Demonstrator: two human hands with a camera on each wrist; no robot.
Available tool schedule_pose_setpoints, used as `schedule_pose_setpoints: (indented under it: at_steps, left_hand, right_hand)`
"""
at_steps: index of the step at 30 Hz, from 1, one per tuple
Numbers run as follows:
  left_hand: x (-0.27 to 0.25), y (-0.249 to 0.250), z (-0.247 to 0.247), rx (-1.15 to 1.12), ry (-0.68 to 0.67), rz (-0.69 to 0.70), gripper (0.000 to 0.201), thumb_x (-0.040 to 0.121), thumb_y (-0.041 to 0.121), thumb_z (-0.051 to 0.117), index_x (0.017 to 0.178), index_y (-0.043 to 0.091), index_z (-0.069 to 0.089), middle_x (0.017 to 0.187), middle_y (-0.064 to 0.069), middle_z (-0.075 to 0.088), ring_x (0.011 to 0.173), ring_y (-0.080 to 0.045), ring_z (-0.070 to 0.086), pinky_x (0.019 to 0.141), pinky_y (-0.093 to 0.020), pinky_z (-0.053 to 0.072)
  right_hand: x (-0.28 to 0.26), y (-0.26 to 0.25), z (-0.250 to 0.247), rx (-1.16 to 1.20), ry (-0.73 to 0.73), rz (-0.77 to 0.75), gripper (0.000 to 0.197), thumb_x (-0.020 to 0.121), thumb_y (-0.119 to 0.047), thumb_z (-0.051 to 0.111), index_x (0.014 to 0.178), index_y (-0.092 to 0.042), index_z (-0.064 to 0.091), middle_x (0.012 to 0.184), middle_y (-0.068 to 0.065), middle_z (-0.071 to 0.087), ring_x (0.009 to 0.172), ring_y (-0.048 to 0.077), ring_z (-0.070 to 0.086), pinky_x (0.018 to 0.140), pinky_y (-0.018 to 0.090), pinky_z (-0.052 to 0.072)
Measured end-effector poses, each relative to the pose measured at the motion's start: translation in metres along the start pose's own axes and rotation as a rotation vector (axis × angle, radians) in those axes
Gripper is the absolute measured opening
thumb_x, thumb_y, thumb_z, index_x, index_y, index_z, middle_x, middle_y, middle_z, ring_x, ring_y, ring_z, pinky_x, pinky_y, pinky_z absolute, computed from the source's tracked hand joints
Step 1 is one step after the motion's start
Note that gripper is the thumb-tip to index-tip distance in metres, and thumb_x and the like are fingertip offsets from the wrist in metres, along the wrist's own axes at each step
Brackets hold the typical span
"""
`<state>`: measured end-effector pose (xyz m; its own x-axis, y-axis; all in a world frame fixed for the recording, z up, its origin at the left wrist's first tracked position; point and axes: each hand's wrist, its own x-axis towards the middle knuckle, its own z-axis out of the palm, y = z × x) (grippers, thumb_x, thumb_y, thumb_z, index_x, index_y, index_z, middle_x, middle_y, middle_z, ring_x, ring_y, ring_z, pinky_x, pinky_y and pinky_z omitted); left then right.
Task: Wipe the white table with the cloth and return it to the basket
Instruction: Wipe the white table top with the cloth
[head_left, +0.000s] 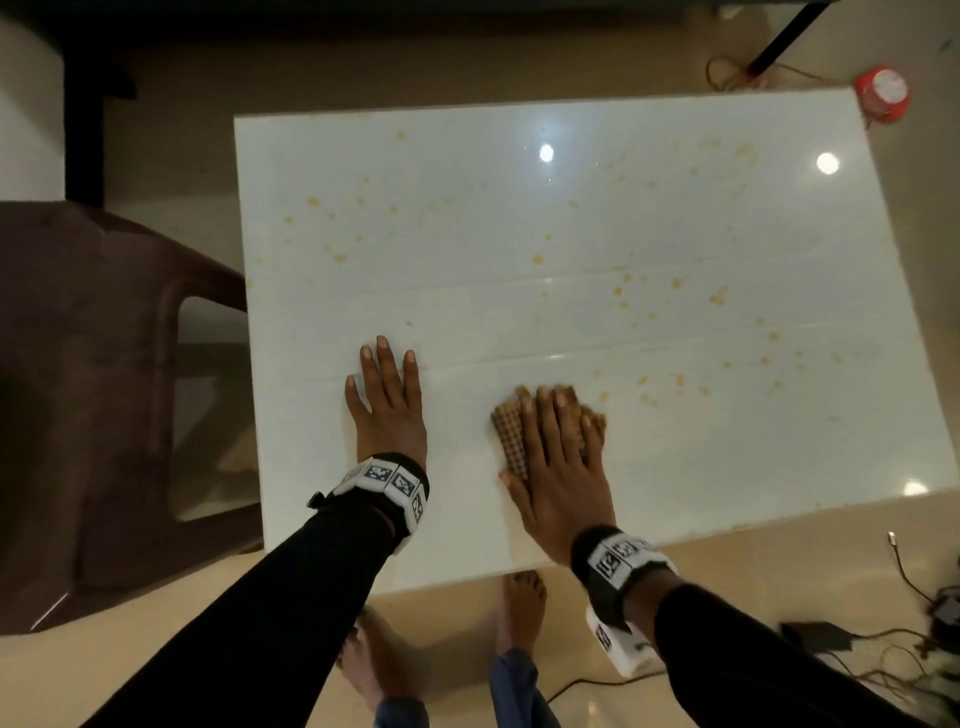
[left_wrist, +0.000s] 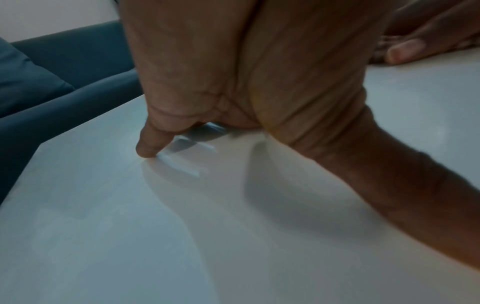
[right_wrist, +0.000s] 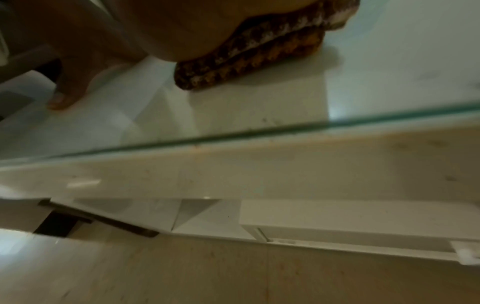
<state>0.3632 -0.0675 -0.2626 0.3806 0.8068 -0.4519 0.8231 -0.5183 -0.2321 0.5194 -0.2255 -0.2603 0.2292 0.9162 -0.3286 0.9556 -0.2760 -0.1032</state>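
Observation:
The white table (head_left: 519, 234) has a glossy glass top speckled with yellowish stains, mostly across its middle and right. A brown checked cloth (head_left: 511, 431) lies folded near the front edge. My right hand (head_left: 558, 447) presses flat on the cloth with straight fingers; the right wrist view shows the cloth (right_wrist: 249, 53) bunched under the palm. My left hand (head_left: 387, 400) rests flat on the bare table (left_wrist: 103, 226) to the left of the cloth, fingers spread, holding nothing. No basket is in view.
A dark brown plastic chair (head_left: 104, 389) stands against the table's left side. A red container (head_left: 883, 98) sits on the floor past the far right corner. Cables and an adapter (head_left: 821, 636) lie on the floor at the right. My bare feet (head_left: 519, 608) stand at the front edge.

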Motion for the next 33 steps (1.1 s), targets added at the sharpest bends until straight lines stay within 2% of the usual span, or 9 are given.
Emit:
schedule_pose_setpoints:
  at_steps: [2,5,9,11,17,20,24,27,33]
  left_hand:
    - [0.001,0.0,0.001,0.002,-0.005,0.002,0.067,0.087,-0.006,-0.002,0.148,-0.006,-0.033,0.161,-0.035,-0.018,0.153,-0.048,-0.004,0.123,-0.057,0.02]
    - [0.0,0.0,0.001,-0.001,-0.014,-0.007,0.069,0.085,-0.006,-0.007,0.149,-0.006,-0.031,0.16,-0.036,-0.017,0.152,-0.049,-0.005,0.123,-0.057,0.02]
    - [0.002,-0.001,0.004,-0.003,0.0,-0.013,0.067,0.085,-0.005,-0.008,0.147,-0.005,-0.034,0.16,-0.035,-0.019,0.152,-0.049,-0.006,0.123,-0.057,0.02]
    - [0.002,-0.003,0.004,-0.012,0.012,0.0,0.066,0.089,-0.003,-0.003,0.148,-0.005,-0.033,0.16,-0.036,-0.02,0.153,-0.049,-0.006,0.122,-0.057,0.02]
    - [0.002,0.001,0.004,-0.027,0.056,0.002,0.071,0.101,0.007,0.021,0.15,-0.005,-0.029,0.159,-0.038,-0.018,0.152,-0.05,-0.005,0.122,-0.058,0.021]
    - [0.001,0.0,0.003,-0.025,0.058,0.003,0.068,0.101,0.005,0.017,0.15,-0.006,-0.028,0.16,-0.037,-0.017,0.152,-0.05,-0.004,0.121,-0.058,0.022]
    - [-0.001,-0.001,0.001,-0.006,0.045,0.009,0.063,0.094,-0.001,0.0,0.15,-0.005,-0.028,0.16,-0.037,-0.016,0.152,-0.05,-0.004,0.122,-0.059,0.021]
    - [-0.001,-0.001,0.001,0.02,0.049,0.002,0.063,0.093,-0.003,-0.002,0.151,-0.006,-0.027,0.16,-0.037,-0.015,0.152,-0.051,-0.002,0.121,-0.058,0.023]
    - [0.0,0.001,0.001,0.041,0.063,-0.003,0.064,0.099,0.002,0.011,0.152,-0.007,-0.024,0.16,-0.038,-0.013,0.152,-0.051,0.001,0.121,-0.058,0.024]
  right_hand:
    - [0.001,0.009,-0.001,-0.008,-0.006,-0.061,0.08,0.107,-0.057,0.024,0.168,-0.008,0.005,0.177,0.013,-0.003,0.164,0.032,-0.002,0.128,0.06,0.018]
    - [0.064,0.02,-0.017,-0.012,0.036,-0.07,0.08,0.106,-0.058,0.019,0.167,-0.007,0.011,0.176,0.014,0.005,0.163,0.034,0.005,0.127,0.06,0.018]
    - [0.156,0.018,-0.045,0.065,0.06,0.095,0.086,0.102,-0.063,0.012,0.168,-0.009,0.005,0.177,0.013,-0.001,0.164,0.032,-0.003,0.131,0.057,0.005]
    - [0.151,0.02,-0.044,0.05,0.066,0.08,0.084,0.103,-0.062,0.014,0.168,-0.009,0.003,0.177,0.013,-0.002,0.164,0.032,-0.004,0.131,0.057,0.006]
    - [0.054,0.036,-0.022,-0.066,-0.004,-0.104,0.077,0.107,-0.051,0.023,0.167,-0.006,0.003,0.176,0.014,-0.004,0.164,0.034,-0.002,0.128,0.06,0.017]
    - [0.103,0.037,-0.034,-0.058,0.031,-0.12,0.077,0.107,-0.053,0.02,0.167,-0.007,0.008,0.176,0.014,0.003,0.163,0.034,0.003,0.128,0.06,0.017]
    - [0.169,0.024,-0.05,0.027,0.067,0.051,0.079,0.105,-0.056,0.018,0.168,-0.009,0.006,0.177,0.013,0.0,0.164,0.031,0.0,0.131,0.055,0.006]
    - [0.138,0.018,-0.038,0.022,0.074,0.055,0.079,0.106,-0.055,0.023,0.168,-0.008,0.006,0.176,0.016,0.001,0.164,0.034,0.0,0.129,0.059,0.011]
    - [-0.009,0.018,-0.007,-0.03,-0.049,-0.096,0.078,0.108,-0.055,0.022,0.167,-0.005,0.009,0.176,0.018,0.0,0.163,0.037,0.004,0.127,0.061,0.019]
